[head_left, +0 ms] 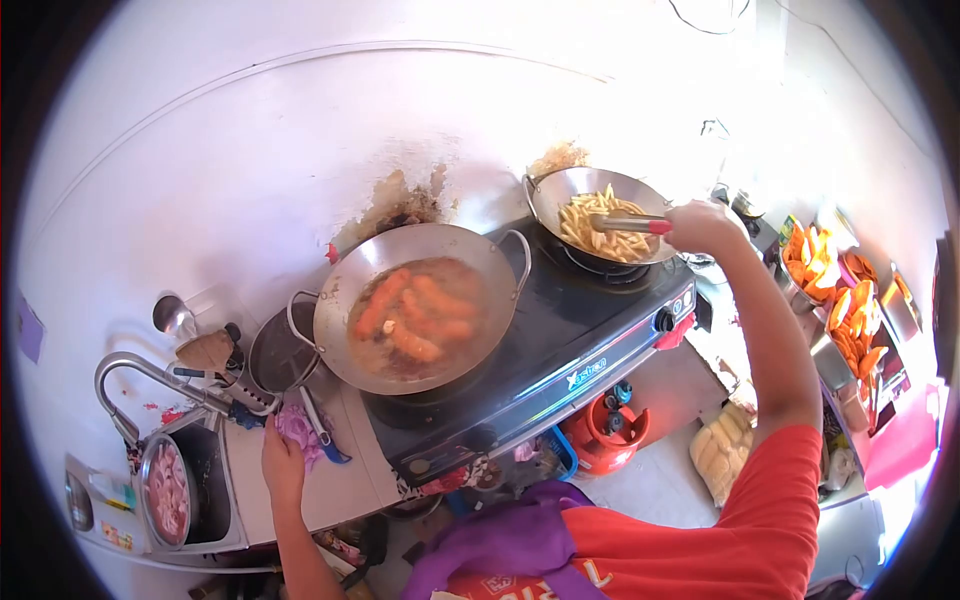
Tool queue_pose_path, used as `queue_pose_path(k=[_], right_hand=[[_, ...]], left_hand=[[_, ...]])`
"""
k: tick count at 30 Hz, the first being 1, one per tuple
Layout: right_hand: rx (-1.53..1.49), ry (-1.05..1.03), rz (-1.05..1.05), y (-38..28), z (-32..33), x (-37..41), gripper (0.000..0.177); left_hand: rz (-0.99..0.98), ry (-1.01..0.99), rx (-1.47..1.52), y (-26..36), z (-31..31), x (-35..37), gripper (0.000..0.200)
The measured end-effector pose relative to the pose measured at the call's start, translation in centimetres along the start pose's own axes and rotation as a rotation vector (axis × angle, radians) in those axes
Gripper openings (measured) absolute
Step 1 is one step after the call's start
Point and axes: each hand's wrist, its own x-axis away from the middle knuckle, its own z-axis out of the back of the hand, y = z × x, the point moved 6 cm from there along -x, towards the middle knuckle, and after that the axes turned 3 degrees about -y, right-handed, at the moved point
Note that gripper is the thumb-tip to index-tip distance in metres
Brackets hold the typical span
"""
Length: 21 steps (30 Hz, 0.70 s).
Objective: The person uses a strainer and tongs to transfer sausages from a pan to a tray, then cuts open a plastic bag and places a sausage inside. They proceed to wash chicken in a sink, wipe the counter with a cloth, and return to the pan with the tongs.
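Observation:
My right hand (702, 228) is closed around red-handled metal tongs (640, 224). The tongs' tips are among the French fries (600, 225) in the smaller wok (555, 187), on the stove's far burner. Down at the left, my left hand (284, 462) is at the counter, its fingers against a crumpled purple cloth (299, 428) and seemingly gripping it; the fingertips are partly hidden. Between my hands, a larger wok (400, 245) holds several orange-brown pieces of food (415, 308) in bubbling oil.
A black gas stove (450, 420) bears both woks. Left of it are a dark pot (275, 350), a faucet (150, 365) and a bowl of raw meat (168, 490) at the sink. A red gas cylinder (605, 440) stands below. Orange fried pieces (855, 325) fill containers at right.

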Motion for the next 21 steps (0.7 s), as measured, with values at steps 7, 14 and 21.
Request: queue_pose_path(k=[7,14,21], right_hand=[[0.005,-0.023,-0.037,0.2,-3.8,-0.1,0.027],[-0.043,0.184,-0.054,0.2,1.5,5.0,0.037],[-0.287,0.355,0.394,-10.3,6.4,12.8,0.047]], left_hand=[[0.071,-0.012,0.193,-0.8,1.4,-0.2,0.044],[0.139,-0.012,0.466,2.6,4.6,2.7,0.041],[0.19,-0.051,0.862,5.1,6.5,6.2,0.041]])
